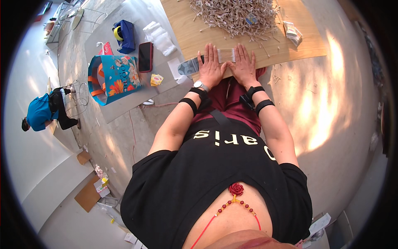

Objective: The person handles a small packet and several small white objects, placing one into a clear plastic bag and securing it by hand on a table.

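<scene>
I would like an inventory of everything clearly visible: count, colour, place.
Wooden table: one, light brown, top
Swab heap: one, pale, on wooden table
Swab row: one, pale, below heap
Small packs: some, whitish, beside heap
Grey table: one, grey, upper left
Phone: one, black, on grey table
Tape dispenser: one, blue, near phone
Plastic bags: some, whitish, near phone
Packets: some, yellow, near phone
Floral bag: one, blue, left of phone
Co-worker: one, blue top, far left
Left hand: one, bare, left of row
Right hand: one, bare, right of row

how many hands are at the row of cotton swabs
2: the left hand at the left side of the swab row, the right hand at its right; no other shows there.
</scene>
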`<state>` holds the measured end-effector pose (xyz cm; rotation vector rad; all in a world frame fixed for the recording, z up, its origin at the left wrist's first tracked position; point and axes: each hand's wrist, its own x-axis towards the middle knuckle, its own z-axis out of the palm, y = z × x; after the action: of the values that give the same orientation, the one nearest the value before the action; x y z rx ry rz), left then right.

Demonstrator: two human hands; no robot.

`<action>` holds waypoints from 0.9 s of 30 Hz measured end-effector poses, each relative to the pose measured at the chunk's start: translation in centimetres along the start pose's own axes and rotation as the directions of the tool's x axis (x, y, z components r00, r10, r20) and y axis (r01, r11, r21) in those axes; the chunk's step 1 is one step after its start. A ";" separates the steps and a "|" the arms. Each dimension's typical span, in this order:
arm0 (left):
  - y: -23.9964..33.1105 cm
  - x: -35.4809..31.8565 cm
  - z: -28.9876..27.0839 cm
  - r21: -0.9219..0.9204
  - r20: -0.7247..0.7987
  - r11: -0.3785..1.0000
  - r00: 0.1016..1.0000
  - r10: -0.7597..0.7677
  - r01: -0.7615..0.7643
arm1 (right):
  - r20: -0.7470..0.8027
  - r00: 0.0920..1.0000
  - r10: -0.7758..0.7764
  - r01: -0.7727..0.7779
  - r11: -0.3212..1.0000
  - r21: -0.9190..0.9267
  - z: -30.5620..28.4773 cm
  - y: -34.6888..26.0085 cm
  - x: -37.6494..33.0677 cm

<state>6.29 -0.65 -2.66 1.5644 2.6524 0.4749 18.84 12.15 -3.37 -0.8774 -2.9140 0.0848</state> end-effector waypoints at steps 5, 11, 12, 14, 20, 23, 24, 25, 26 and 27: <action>0.5 0.4 -1.5 0.043 0.031 0.996 0.997 0.073 -0.074 | -0.086 0.996 -0.016 0.034 0.976 0.214 0.5 -0.8 0.4; -0.3 0.4 0.0 0.049 0.043 0.991 0.992 0.122 -0.124 | 0.012 0.997 -0.072 0.069 0.989 0.133 -0.2 -2.7 0.7; -0.3 0.4 0.2 0.041 0.036 0.992 0.992 0.117 -0.118 | 0.008 0.997 -0.072 0.070 0.989 0.131 -0.3 -2.7 0.6; -0.2 0.5 0.5 0.023 0.022 0.994 0.994 0.108 -0.109 | 0.001 0.997 -0.072 0.071 0.989 0.126 -0.3 -2.7 0.5; 0.2 0.4 0.3 0.044 0.021 0.995 0.996 0.085 -0.086 | 0.005 0.997 -0.078 0.077 0.988 0.133 -0.5 -2.6 0.3; 0.4 0.3 0.0 0.020 0.027 0.997 0.997 0.068 -0.069 | 0.020 0.996 -0.092 0.088 0.984 0.157 -0.8 -2.7 0.1; 0.4 0.3 0.0 0.024 0.029 0.997 0.997 0.067 -0.067 | 0.022 0.995 -0.093 0.089 0.984 0.157 -0.8 -2.6 0.0; 0.4 0.3 0.0 0.029 0.030 0.997 0.997 0.065 -0.066 | 0.025 0.995 -0.094 0.089 0.984 0.157 -0.9 -2.6 0.0; 0.4 0.3 -0.1 0.033 0.032 0.997 0.997 0.063 -0.064 | 0.027 0.995 -0.095 0.090 0.984 0.157 -0.9 -2.7 -0.1; 0.4 0.3 0.0 0.027 0.035 0.998 0.998 0.060 -0.061 | 0.027 0.995 -0.096 0.090 0.984 0.153 -0.9 -2.7 -0.1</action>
<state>6.52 -0.23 -2.46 1.6498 2.6046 0.4110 17.53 9.91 -2.28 -0.7220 -2.9275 0.3136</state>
